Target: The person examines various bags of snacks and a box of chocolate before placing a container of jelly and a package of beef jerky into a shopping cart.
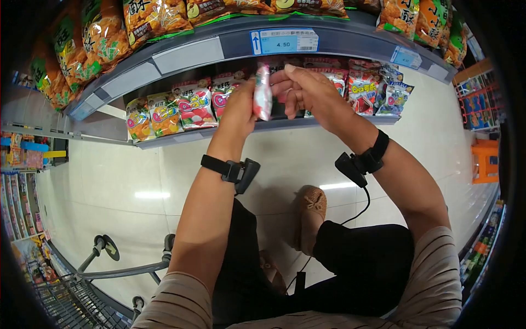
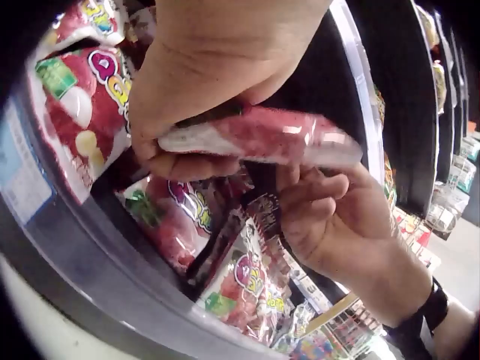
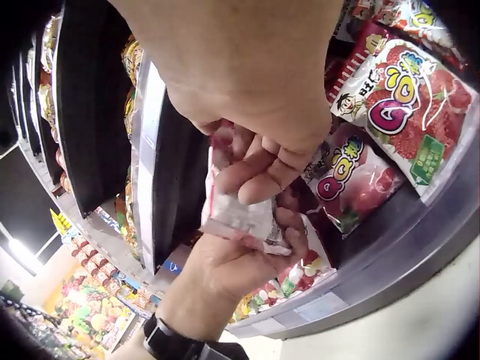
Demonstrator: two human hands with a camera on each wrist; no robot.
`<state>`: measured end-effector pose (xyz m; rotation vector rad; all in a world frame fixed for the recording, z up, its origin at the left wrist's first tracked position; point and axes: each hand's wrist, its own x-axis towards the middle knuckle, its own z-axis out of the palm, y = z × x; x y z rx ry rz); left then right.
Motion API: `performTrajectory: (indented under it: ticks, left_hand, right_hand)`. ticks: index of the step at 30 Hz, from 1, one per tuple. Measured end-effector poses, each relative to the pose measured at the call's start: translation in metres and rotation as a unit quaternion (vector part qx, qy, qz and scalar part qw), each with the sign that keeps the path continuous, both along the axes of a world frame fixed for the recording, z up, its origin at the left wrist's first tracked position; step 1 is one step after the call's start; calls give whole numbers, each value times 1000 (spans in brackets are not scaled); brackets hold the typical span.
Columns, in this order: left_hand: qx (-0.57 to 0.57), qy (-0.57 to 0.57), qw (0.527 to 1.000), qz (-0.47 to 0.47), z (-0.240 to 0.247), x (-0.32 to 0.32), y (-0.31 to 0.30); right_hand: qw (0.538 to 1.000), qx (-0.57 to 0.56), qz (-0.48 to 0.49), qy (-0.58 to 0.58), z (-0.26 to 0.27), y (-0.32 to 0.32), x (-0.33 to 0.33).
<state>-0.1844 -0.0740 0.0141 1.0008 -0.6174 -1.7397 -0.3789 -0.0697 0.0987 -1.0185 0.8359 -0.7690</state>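
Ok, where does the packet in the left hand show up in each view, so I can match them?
Head: packet above centre, edge-on and blurred.
Left wrist: packet just above centre, lying crosswise.
Right wrist: packet just below centre, partly covered.
Shared landmark: shelved QQ candy bags, left and lower middle in left wrist, mainly right in right wrist.

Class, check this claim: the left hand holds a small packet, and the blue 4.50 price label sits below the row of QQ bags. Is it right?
Not quite. The head view shows the blue 4.50 price label on the upper shelf edge, above the row of QQ bags, not below it. The left hand does hold a small packet.
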Motion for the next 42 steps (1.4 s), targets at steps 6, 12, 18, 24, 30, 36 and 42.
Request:
performTrajectory:
  ticks: [6, 12, 18, 24, 30, 36, 42]
  left_hand:
    - [50, 361, 926, -101, -1, -6, 7]
    - [55, 431, 890, -136, -11, 3, 12]
    - [89, 412, 901, -104, -8, 1, 15]
    - [84, 364, 922, -101, -11, 1, 20]
    - [25, 424, 887, -183, -8, 1, 18]
    - [91, 312, 942, -80, 12, -8, 22]
    - [79, 390, 903, -159, 1, 0, 22]
  right_hand:
    - [995, -63, 0, 76, 2, 2, 9]
    - [992, -82, -29, 87, -2, 2, 7]
    - [987, -113, 5, 116, 0, 9, 12]
    - [984, -148, 31, 99, 2, 17, 15]
    - [963, -242, 25, 117, -13, 20, 21]
    - [877, -396, 15, 272, -5, 24, 20]
    - [919, -340, -29, 197, -15, 13, 15]
